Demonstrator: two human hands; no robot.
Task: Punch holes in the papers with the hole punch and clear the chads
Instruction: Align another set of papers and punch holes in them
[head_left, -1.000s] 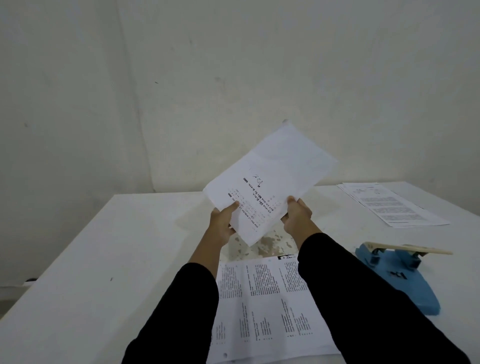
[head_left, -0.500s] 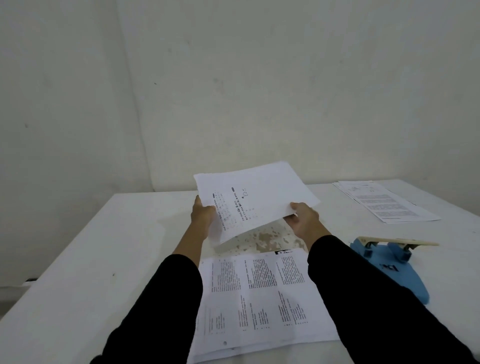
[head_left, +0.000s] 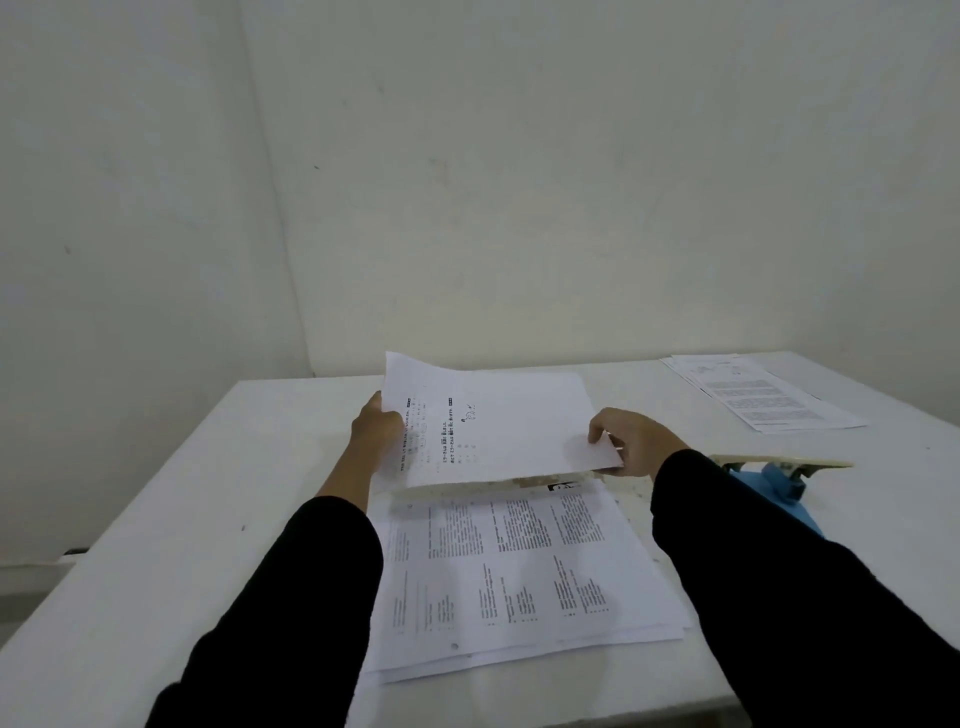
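Note:
Both my hands hold one printed sheet almost flat, low above the table. My left hand grips its left edge and my right hand pinches its near right corner. Below it, closer to me, a stack of printed papers lies on the white table, with a punched hole visible near its front edge. The blue hole punch with a cream lever stands to the right, partly hidden behind my right sleeve. A speckled patch on the table under the held sheet is mostly covered.
A second pile of printed pages lies at the table's far right. White walls meet in a corner behind the table. The table's front edge runs just under my forearms.
The held sheet has come down from raised and tilted to nearly flat just above the table. My hands have spread apart toward its left edge and right corner.

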